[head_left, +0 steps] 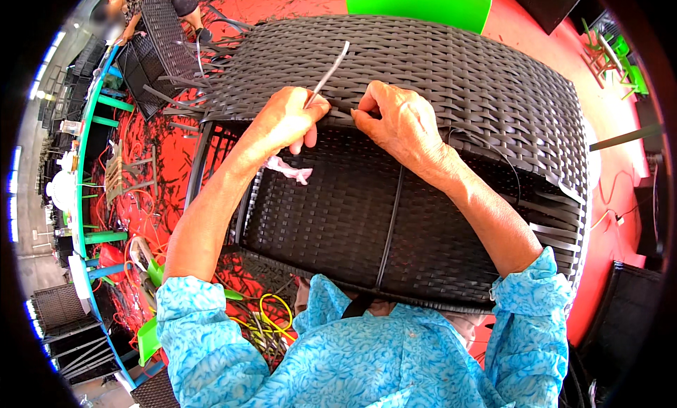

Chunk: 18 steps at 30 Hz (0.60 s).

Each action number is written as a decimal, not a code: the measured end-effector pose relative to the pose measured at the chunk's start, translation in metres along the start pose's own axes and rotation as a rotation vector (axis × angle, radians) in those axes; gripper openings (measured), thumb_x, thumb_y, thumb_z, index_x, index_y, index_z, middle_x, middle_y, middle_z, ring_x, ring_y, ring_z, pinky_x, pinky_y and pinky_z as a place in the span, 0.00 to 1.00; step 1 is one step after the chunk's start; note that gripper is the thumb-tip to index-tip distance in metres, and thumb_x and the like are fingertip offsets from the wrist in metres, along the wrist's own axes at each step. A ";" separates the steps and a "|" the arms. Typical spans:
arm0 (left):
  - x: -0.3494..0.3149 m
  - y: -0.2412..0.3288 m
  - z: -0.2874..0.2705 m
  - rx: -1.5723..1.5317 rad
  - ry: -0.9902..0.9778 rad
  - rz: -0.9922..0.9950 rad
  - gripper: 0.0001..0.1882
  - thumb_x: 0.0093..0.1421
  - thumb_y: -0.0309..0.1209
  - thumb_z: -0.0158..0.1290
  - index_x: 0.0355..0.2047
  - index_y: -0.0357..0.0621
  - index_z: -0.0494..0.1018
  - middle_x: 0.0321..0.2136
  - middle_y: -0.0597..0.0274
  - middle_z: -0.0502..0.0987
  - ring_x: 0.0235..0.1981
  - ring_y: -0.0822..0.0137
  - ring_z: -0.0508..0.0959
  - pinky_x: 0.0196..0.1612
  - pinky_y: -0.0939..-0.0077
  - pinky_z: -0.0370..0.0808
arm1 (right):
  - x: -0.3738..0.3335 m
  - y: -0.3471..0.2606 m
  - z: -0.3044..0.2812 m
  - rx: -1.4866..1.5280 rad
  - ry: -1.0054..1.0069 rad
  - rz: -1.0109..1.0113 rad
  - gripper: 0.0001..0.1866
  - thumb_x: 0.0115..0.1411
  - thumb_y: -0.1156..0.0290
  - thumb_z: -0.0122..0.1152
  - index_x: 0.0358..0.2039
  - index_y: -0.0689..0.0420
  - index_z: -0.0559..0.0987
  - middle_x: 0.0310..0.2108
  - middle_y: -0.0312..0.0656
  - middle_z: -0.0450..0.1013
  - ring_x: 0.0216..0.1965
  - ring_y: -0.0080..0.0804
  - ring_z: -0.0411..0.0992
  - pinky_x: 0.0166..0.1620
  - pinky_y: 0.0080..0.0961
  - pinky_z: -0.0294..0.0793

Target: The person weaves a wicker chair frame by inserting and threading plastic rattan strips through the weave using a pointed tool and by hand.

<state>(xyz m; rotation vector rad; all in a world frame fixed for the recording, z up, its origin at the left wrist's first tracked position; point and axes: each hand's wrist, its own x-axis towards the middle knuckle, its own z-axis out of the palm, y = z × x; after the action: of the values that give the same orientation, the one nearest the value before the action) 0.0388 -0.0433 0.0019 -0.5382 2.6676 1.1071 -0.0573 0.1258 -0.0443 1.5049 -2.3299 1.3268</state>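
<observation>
Dark brown woven furniture (451, 76), made of flat plastic strands, lies before me, its hollow side facing my body. My left hand (290, 119) is closed round a slim grey rod with a flattened, slightly bent tip (331, 71), which points up and away over the weave. Under that hand hangs a scrap of pinkish-white cloth (289, 170). Opposite it, my right hand (402, 122) is pinched at the upper edge of the opening; what its fingers grip is hidden. A thin black strand (508, 165) curves down beside my right wrist.
Loose strand ends (187, 90) stick out at the furniture's left. A bright green panel (423, 2) stands behind it. Scraps and cords litter the red floor (134, 182). At the far left another person (134, 6) bends over a woven piece. A yellow cord (278, 313) lies lower left.
</observation>
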 end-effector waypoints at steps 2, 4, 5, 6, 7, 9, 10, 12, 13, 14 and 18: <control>0.001 -0.008 0.004 -0.286 0.048 -0.032 0.15 0.59 0.40 0.48 0.30 0.39 0.74 0.11 0.64 0.70 0.07 0.78 0.64 0.10 0.82 0.57 | 0.001 -0.003 0.000 -0.009 -0.010 0.013 0.10 0.49 0.72 0.63 0.23 0.61 0.70 0.21 0.44 0.71 0.24 0.40 0.72 0.28 0.32 0.70; 0.002 -0.009 0.002 -0.362 0.051 -0.067 0.14 0.59 0.39 0.49 0.31 0.39 0.74 0.11 0.65 0.70 0.06 0.78 0.64 0.10 0.83 0.56 | 0.002 -0.003 -0.002 -0.013 -0.022 0.025 0.09 0.49 0.72 0.63 0.23 0.61 0.70 0.20 0.44 0.71 0.24 0.40 0.72 0.28 0.32 0.70; 0.003 -0.010 0.002 -0.435 0.056 -0.105 0.13 0.58 0.38 0.50 0.31 0.40 0.75 0.11 0.66 0.70 0.06 0.79 0.64 0.09 0.84 0.56 | 0.002 -0.002 -0.005 -0.002 -0.022 -0.045 0.09 0.48 0.74 0.63 0.23 0.61 0.70 0.20 0.44 0.71 0.24 0.41 0.72 0.28 0.32 0.70; 0.004 -0.011 0.001 -0.451 0.052 -0.115 0.11 0.57 0.36 0.50 0.29 0.41 0.75 0.12 0.65 0.71 0.06 0.77 0.65 0.08 0.81 0.57 | 0.003 -0.001 -0.006 0.010 -0.023 -0.116 0.09 0.48 0.75 0.63 0.23 0.61 0.70 0.19 0.44 0.71 0.24 0.41 0.72 0.27 0.33 0.69; 0.004 -0.009 0.001 -0.451 0.051 -0.115 0.11 0.57 0.36 0.50 0.29 0.41 0.75 0.12 0.65 0.71 0.06 0.77 0.65 0.08 0.81 0.57 | 0.004 0.000 -0.004 0.010 -0.023 -0.114 0.09 0.48 0.75 0.63 0.23 0.61 0.70 0.19 0.44 0.71 0.24 0.41 0.72 0.27 0.33 0.69; 0.004 -0.003 -0.001 -0.351 0.059 -0.120 0.11 0.56 0.35 0.50 0.28 0.40 0.75 0.12 0.63 0.72 0.06 0.76 0.66 0.09 0.81 0.58 | 0.007 0.001 -0.001 -0.018 -0.060 -0.076 0.07 0.47 0.73 0.61 0.24 0.59 0.72 0.20 0.46 0.71 0.26 0.46 0.72 0.30 0.39 0.70; 0.005 -0.003 -0.001 -0.350 0.056 -0.119 0.11 0.56 0.35 0.50 0.28 0.40 0.75 0.12 0.63 0.72 0.06 0.76 0.66 0.09 0.81 0.58 | 0.006 0.000 -0.003 -0.016 -0.040 -0.096 0.06 0.47 0.74 0.61 0.24 0.59 0.72 0.20 0.46 0.71 0.27 0.47 0.72 0.31 0.40 0.70; 0.008 -0.002 -0.002 -0.224 0.039 -0.016 0.11 0.56 0.35 0.50 0.26 0.39 0.75 0.12 0.62 0.73 0.06 0.76 0.66 0.11 0.80 0.60 | 0.007 0.002 0.001 -0.031 -0.036 -0.082 0.06 0.47 0.74 0.61 0.24 0.59 0.72 0.20 0.46 0.71 0.27 0.47 0.72 0.31 0.40 0.71; 0.008 -0.001 -0.001 -0.223 0.037 -0.017 0.11 0.56 0.35 0.50 0.26 0.39 0.75 0.12 0.62 0.73 0.06 0.76 0.66 0.11 0.80 0.60 | 0.007 0.002 0.004 -0.044 -0.034 -0.070 0.06 0.47 0.73 0.61 0.23 0.59 0.72 0.20 0.46 0.71 0.28 0.47 0.72 0.31 0.40 0.71; 0.010 0.001 -0.001 -0.175 0.051 -0.024 0.11 0.55 0.34 0.51 0.26 0.39 0.75 0.12 0.62 0.73 0.06 0.76 0.66 0.11 0.80 0.61 | 0.007 0.002 0.004 -0.044 -0.033 -0.068 0.06 0.47 0.73 0.61 0.23 0.59 0.72 0.20 0.46 0.71 0.28 0.47 0.72 0.31 0.40 0.71; 0.012 0.004 -0.003 -0.210 0.037 -0.047 0.09 0.54 0.33 0.53 0.25 0.38 0.74 0.12 0.63 0.73 0.06 0.77 0.65 0.10 0.81 0.60 | 0.004 0.005 0.001 -0.052 -0.015 -0.106 0.06 0.48 0.73 0.62 0.23 0.59 0.73 0.21 0.45 0.72 0.29 0.46 0.72 0.32 0.39 0.71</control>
<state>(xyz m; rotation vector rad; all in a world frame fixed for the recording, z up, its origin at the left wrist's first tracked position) 0.0262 -0.0459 0.0034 -0.6606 2.5704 1.3853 -0.0634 0.1234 -0.0460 1.6038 -2.2404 1.2238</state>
